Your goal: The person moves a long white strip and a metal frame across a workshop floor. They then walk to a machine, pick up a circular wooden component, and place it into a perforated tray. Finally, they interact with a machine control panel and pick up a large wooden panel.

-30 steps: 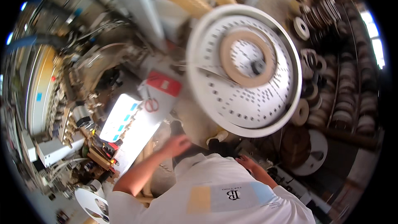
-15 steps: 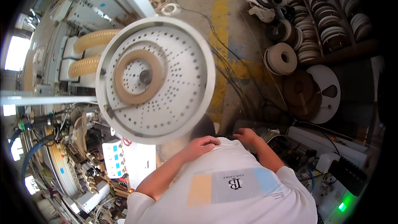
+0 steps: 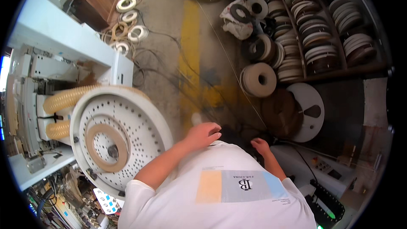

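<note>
My left hand (image 3: 202, 136) is in front of my shirt, loosely bent, with a gap between thumb and fingers and nothing held. Lower on the right, my right hand (image 3: 260, 146) hangs beside my body; its loosely curled fingers show only in part, and no object is visible in it. Left of my left forearm stands a large round white perforated plate (image 3: 146, 129) with a raised rim. A beige coil of strip (image 3: 93, 149) lies on it around a dark hub. Neither hand touches the plate or coil.
Ribbed yellowish hoses (image 3: 70, 100) run behind the plate to a white machine (image 3: 53, 29). White rolls (image 3: 137, 33) and cables lie along the floor. To the right are a rack of strip rolls (image 3: 316, 38), a big beige roll (image 3: 258, 79) and a white reel disc (image 3: 311, 116).
The view has shifted, so the perforated plate now sits lower and farther left. My left hand has come away from the shirt front, and its thumb now stands apart.
</note>
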`<state>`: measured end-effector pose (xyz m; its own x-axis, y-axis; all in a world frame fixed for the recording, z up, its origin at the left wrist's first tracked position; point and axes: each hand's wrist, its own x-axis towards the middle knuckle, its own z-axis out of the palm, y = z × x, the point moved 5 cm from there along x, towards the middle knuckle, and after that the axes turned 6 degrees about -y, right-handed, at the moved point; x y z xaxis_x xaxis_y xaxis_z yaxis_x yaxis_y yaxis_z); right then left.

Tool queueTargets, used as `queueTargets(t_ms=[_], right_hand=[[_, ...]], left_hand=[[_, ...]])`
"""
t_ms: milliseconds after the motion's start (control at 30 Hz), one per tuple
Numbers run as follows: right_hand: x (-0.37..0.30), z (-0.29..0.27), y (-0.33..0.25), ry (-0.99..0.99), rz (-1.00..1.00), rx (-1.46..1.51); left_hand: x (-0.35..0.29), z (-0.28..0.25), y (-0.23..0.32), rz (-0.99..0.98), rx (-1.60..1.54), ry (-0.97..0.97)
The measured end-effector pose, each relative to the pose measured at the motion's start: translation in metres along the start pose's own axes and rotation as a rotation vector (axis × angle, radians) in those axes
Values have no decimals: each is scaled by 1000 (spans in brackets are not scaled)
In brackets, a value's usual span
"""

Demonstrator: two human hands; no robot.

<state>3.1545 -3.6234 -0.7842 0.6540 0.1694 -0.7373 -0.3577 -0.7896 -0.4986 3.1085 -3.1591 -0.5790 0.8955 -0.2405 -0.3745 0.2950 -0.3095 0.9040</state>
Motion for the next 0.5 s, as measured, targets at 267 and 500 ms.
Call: queueTargets(t_ms=[267, 500], right_hand=[[87, -55, 11, 18, 157, 201], [323, -121, -182, -248, 36, -236]], left_hand=[[188, -118, 34, 34, 156, -65], [308, -216, -144, -358, 179, 168]])
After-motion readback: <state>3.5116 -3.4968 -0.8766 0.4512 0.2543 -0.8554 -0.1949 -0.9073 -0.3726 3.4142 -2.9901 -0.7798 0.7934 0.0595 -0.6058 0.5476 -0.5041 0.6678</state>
